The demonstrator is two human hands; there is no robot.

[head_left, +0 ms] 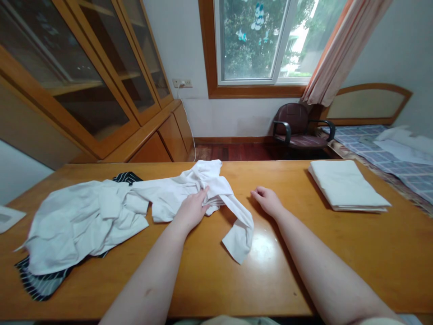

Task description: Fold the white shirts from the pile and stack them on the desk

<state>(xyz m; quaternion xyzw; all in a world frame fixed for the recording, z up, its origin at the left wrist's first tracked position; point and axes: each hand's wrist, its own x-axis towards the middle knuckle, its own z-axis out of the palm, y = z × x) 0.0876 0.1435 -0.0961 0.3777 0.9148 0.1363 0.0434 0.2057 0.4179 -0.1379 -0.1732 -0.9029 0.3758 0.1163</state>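
My left hand point(192, 208) rests on a crumpled white shirt point(189, 187) in the middle of the wooden table point(277, 266), its fingers closed on a fold of the cloth. One sleeve point(241, 228) trails toward me. My right hand point(268, 199) lies on the bare tabletop just right of the shirt, fingers curled in and holding nothing. A heap of white garments point(84, 221) lies at the left over a black-and-white striped garment point(40, 283).
A folded white stack point(345, 185) sits at the table's right. Behind are a dark office chair point(297, 128), a bed point(389, 153), a window with a curtain, and a glass-door cabinet point(101, 76) at left. A white object point(8, 217) pokes in at the left edge.
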